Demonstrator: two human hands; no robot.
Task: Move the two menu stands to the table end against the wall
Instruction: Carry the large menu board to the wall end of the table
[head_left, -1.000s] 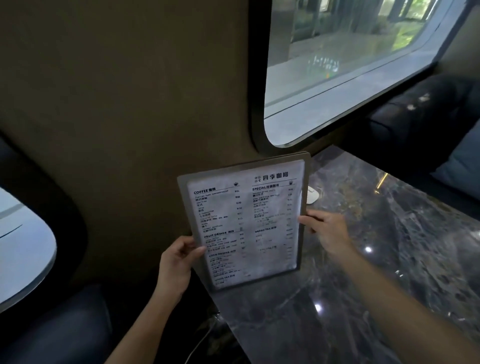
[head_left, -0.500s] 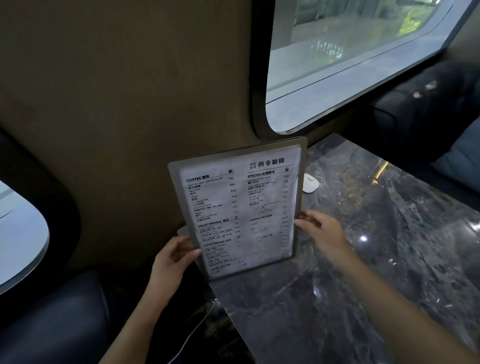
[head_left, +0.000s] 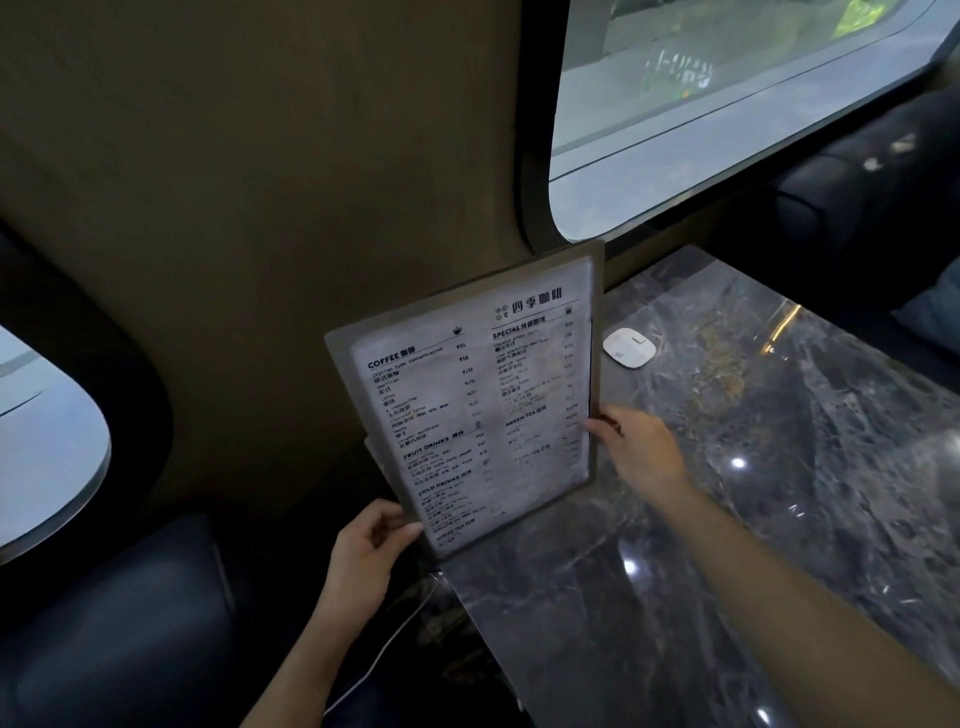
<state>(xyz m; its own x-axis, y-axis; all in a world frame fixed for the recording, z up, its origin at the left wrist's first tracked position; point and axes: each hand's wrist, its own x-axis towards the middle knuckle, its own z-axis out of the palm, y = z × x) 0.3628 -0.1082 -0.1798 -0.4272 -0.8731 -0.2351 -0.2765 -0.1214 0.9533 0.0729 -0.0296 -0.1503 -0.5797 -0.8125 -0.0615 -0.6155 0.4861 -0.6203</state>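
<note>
Left hand pinches the lower-left edge of the menu stand; right hand grips its right edge. Stand is upright, tilted, at the marble table end beside the brown wall. A 2nd panel edge shows just behind it. White puck on table beyond, window above.

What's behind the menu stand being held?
Behind the menu stand, a thin edge of a second panel peeks out at its left side, then the brown wall. What that panel is, and the table end behind it, are covered.
</note>
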